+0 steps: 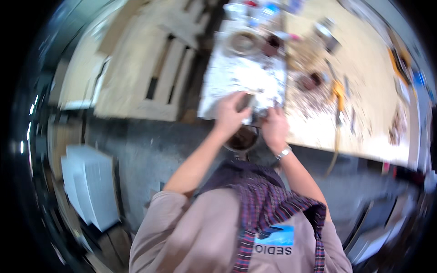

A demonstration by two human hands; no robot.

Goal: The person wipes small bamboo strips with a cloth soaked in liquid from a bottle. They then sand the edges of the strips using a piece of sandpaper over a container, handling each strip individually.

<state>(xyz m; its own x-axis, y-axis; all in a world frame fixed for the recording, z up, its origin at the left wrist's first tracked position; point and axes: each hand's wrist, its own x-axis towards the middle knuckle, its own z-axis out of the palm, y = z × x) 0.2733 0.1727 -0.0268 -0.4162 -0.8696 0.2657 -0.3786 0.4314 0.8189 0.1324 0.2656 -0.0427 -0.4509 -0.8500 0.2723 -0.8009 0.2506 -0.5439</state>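
My left hand [230,113] is closed on a small dark block-like piece [245,103], held over the near end of a white, shiny work surface [218,82]. To its right, my right hand [275,125] has its fingers bent together at the same edge. A dark bit [258,119] shows by its fingertips, too blurred to name. Just below both hands, between my forearms, is a round brown-dark container or seat [244,139]. A metal-banded watch [283,152] is on my right wrist.
On the worktop are a tape roll [243,43], a dark jar [271,45], another dark-filled jar [311,81] among brown scraps, and a yellow tool [337,90] whose cord hangs over the front edge. Slatted wood [168,73] lies left; white panels [93,186] stand lower left.
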